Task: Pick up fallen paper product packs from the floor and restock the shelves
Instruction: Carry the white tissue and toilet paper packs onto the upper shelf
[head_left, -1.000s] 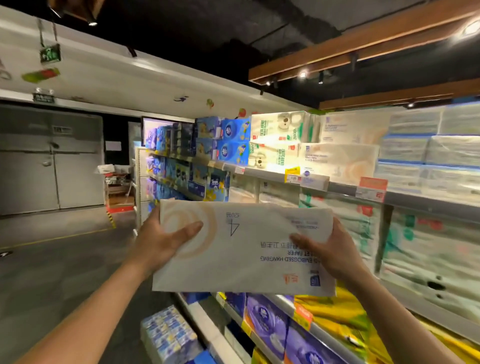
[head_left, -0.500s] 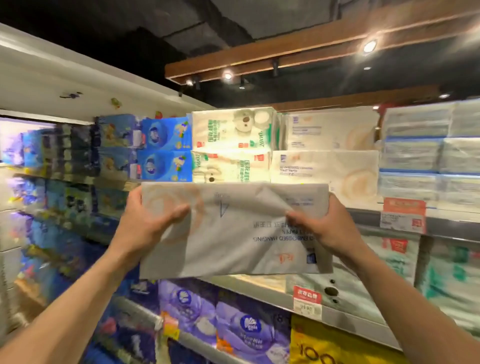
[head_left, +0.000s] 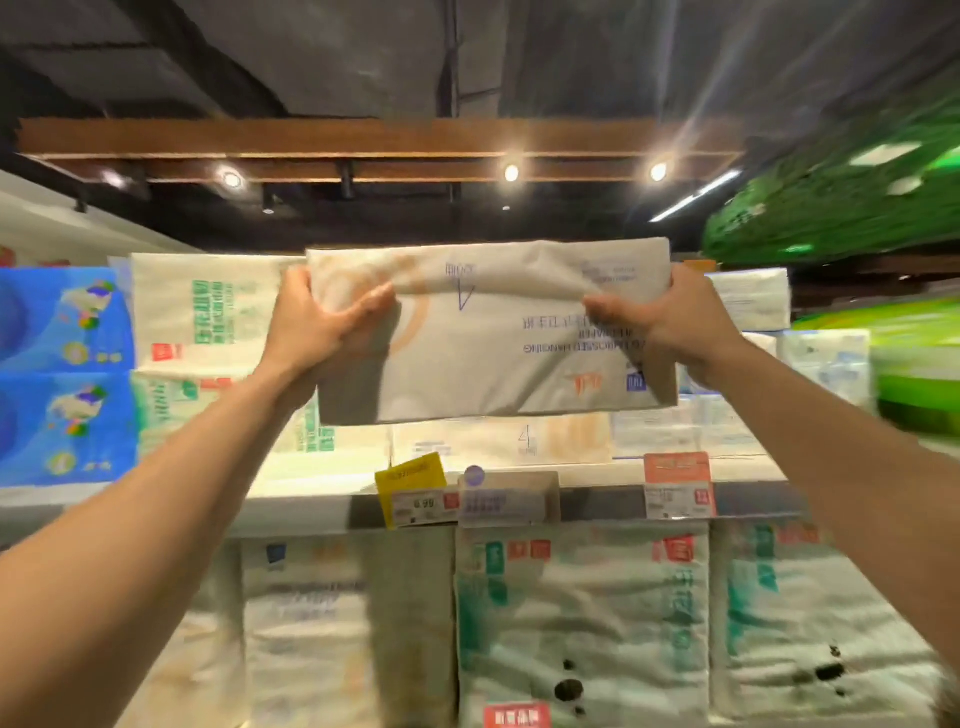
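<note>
Head view: cream paper pack (head_left: 493, 353) gripped between left hand (head_left: 311, 322) and right hand (head_left: 670, 322), seemingly above the shelf edge (head_left: 597, 504).

The cream pack (head_left: 493, 338) has a pale orange ring at its left end, blue lettering, a blue triangle outline, and a small orange mark beside a dark blue square. The blue packs (head_left: 62, 374) are bright blue with multicoloured cartoon figures, and the white pack (head_left: 208, 312) has green lettering and a red square. A yellow tag (head_left: 410, 478) and an orange-red tag (head_left: 678, 467) sit above white bags (head_left: 582, 623) printed in teal green with red labels.
</note>
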